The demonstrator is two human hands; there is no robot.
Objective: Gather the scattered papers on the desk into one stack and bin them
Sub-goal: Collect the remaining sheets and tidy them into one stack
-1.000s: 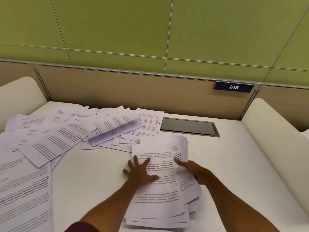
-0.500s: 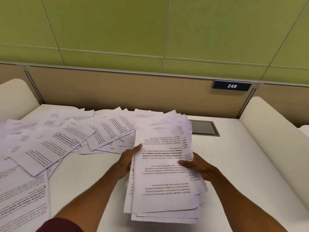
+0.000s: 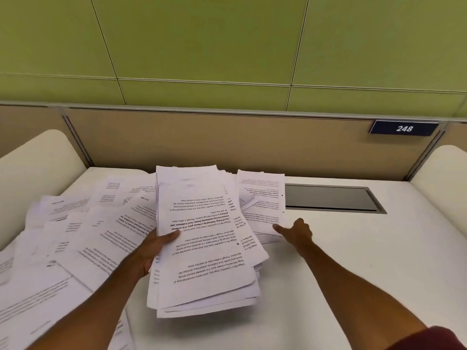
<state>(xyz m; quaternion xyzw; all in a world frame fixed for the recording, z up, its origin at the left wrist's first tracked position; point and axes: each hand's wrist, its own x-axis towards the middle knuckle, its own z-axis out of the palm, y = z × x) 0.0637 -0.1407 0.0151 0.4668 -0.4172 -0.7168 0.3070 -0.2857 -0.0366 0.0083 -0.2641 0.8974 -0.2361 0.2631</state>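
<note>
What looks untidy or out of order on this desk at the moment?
The stack in the left hand is ragged, its sheets fanned and unaligned. Loose papers lie overlapping at odd angles across the desk's left side. The right hand touches another sheet.

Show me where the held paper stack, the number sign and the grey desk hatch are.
held paper stack (image 3: 204,243), head view, middle of the top sheet.
number sign (image 3: 403,128), head view, on the digits 248.
grey desk hatch (image 3: 328,198), head view, centre of its lid.

White papers (image 3: 204,248), black print; green wall (image 3: 202,41), seemingly beige partition (image 3: 214,142).
</note>
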